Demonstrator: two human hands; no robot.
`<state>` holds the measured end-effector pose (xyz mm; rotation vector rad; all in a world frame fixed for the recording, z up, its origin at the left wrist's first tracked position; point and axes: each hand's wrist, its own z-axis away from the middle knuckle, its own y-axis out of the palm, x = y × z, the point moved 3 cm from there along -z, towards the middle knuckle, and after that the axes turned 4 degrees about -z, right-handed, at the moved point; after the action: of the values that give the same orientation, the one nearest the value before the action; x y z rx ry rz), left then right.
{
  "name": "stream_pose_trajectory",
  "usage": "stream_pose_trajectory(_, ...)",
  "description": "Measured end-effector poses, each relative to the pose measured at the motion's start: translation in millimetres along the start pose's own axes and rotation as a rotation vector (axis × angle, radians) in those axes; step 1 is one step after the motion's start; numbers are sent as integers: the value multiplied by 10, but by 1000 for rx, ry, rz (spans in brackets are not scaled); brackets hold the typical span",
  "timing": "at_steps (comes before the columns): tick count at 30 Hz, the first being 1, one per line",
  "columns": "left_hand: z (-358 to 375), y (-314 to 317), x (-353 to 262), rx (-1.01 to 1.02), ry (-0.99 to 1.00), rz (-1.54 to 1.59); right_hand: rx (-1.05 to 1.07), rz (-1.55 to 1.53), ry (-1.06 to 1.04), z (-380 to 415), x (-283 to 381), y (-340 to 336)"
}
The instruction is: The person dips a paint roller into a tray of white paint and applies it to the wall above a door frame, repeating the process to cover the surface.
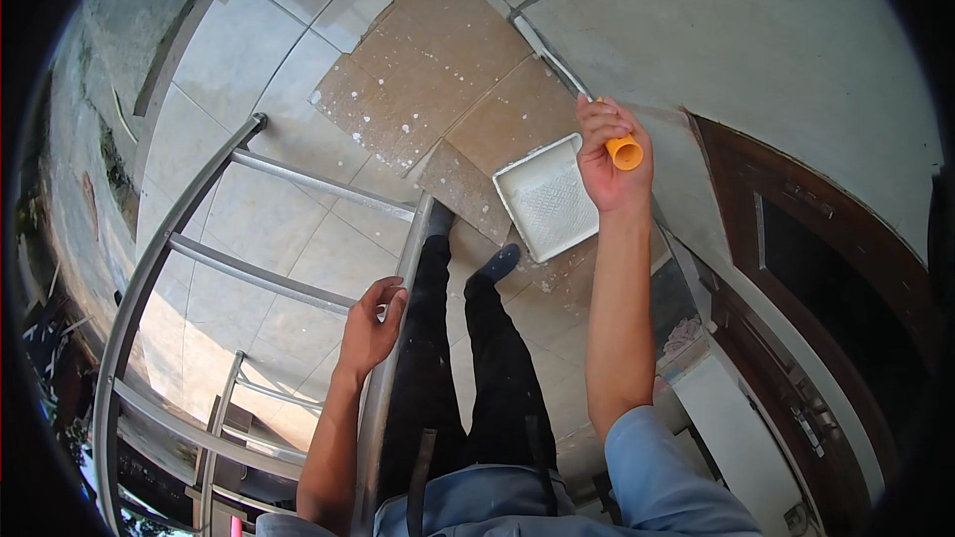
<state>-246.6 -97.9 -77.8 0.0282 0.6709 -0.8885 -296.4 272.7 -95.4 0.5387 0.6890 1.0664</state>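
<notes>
My right hand [615,149] is closed around the orange handle of a paint roller [570,80]. The roller's white head lies along the foot of the pale wall [736,30], where it meets the floor. Just below that hand, a white paint tray [509,201] with a textured bed sits on the floor, partly hidden by my hand and forearm. My left hand [372,330] is beside the side rail of a metal ladder [298,286], its fingers loosely bent and the thumb apart from them.
Paint-spattered brown cardboard [428,70] covers part of the tiled floor [234,35]. My feet stand between the ladder and the tray. A dark wooden door [736,164] is set in the wall at right, with a crumpled cloth [682,334] near it.
</notes>
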Motion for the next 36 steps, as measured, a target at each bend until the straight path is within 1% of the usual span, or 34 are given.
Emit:
stream_pose_trajectory(2, 2, -5, -13, 4, -8, 5, 26, -51, 20, -158, 44, -38)
stream_pose_trajectory(4, -3, 2, -47, 17, -19, 5, 64, -86, 38, -548, 103, -108)
stream_pose_trajectory(7, 5, 1, -40, 4, 0, -22, 101, -6, 51, -958, 184, -168)
stream_pose_trajectory(8, -10, -21, -44, 4, -1, -23, 91, -35, 35, -960, 235, -179)
stream_pose_trajectory(9, -2, -37, -50, 7, -9, -21, 74, -65, 19, -792, 150, -36)
stream_pose_trajectory(11, 16, -38, -59, 9, -18, -11, 51, -127, -27, -334, 12, 149)
stream_pose_trajectory(13, 10, -55, -64, -4, -23, 2, 22, -179, -24, 183, -32, 253)
stream_pose_trajectory(15, 12, -77, -55, -15, -14, 8, 60, -195, -54, 645, -66, 375)
stream_pose_trajectory(18, 32, -101, -98, 11, -18, -24, 43, -105, -16, 648, 10, 414)
stream_pose_trajectory(21, 52, -96, -169, 36, -30, -38, -3, -77, 20, -21, 260, 227)
stream_pose_trajectory(22, 70, -105, -200, 37, -36, -38, 6, -67, 4, -104, 292, 204)
stream_pose_trajectory(24, 104, -107, -249, 0, 25, -39, 28, -52, -16, -219, 279, 220)
stream_pose_trajectory(26, 143, -153, -293, -27, 64, -34, 24, -60, -18, 126, 109, 434)
stream_pose_trajectory(30, 204, -219, -442, -46, 109, -16, 33, -53, -5, 1441, -110, 1036)
stream_pose_trajectory(32, 241, -250, -519, -59, 126, -12, 54, -40, 16, 1897, -214, 1213)
stream_pose_trajectory(34, 268, -264, -604, -64, 143, -8, 76, -37, 19, 2133, -277, 1306)
stream_pose_trajectory(36, 293, -271, -661, -63, 169, -18, 61, -50, 47, 1902, -198, 1207)
